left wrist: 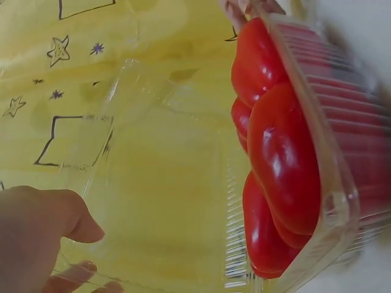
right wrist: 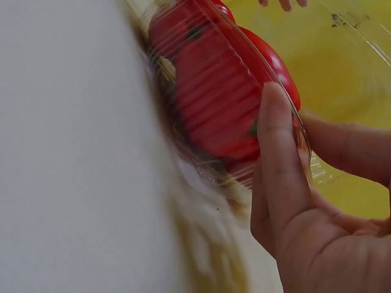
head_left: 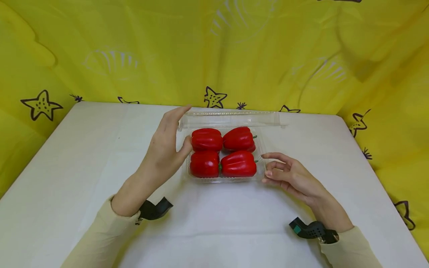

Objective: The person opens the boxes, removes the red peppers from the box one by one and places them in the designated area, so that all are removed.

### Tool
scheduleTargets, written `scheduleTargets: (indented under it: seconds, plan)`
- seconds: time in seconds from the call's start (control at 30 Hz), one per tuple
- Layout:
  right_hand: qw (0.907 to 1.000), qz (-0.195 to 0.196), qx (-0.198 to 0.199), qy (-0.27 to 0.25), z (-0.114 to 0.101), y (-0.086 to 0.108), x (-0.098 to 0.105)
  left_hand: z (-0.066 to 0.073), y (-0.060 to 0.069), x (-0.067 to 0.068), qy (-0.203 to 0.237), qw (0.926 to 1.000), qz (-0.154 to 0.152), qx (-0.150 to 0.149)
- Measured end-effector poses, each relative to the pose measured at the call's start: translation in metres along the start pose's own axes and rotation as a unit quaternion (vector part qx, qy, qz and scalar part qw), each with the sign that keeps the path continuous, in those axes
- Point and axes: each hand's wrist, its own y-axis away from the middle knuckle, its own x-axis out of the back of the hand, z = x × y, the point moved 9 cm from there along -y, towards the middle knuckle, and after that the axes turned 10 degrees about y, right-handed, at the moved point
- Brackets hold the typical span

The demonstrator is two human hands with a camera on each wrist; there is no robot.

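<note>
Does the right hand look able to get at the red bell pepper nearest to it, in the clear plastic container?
Probably yes, once the right hand lets go of the container's rim: the clear lid stands open, leaving that red bell pepper uncovered from above.

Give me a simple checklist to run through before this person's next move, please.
1. Peppers in place: ok; four red peppers lie inside the clear container.
2. Lid out of their way: ok; the lid stands open behind them.
3. Container steadied: ok; the right fingers grip its right side.
4. Lid held firmly: cannot tell; the left fingers are at its left end, contact unclear.
5. Peppers below the rim: not ok; they bulge above it.
</note>
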Motion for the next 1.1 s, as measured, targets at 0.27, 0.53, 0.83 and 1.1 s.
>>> scheduleTargets:
  seconds: [0.27,0.53,0.83,1.1]
  plan:
    - [0.9990,-0.037,-0.011,0.024,0.000,0.002,-0.001,-0.018,-0.005,0.002,0.080,0.9960,0.011,0.037]
    - [0.9973,-0.032,-0.017,0.064,-0.009,0.001,0.004,-0.029,-0.007,0.001,0.114,0.9913,0.020,0.062]
    - [0.9645,0.069,-0.033,0.253,-0.028,-0.018,0.019,-0.049,-0.005,-0.011,0.132,0.9839,-0.008,0.120]
    - [0.9550,0.066,-0.038,0.287,-0.022,-0.026,0.013,-0.068,0.000,-0.020,0.119,0.9812,-0.045,0.145]
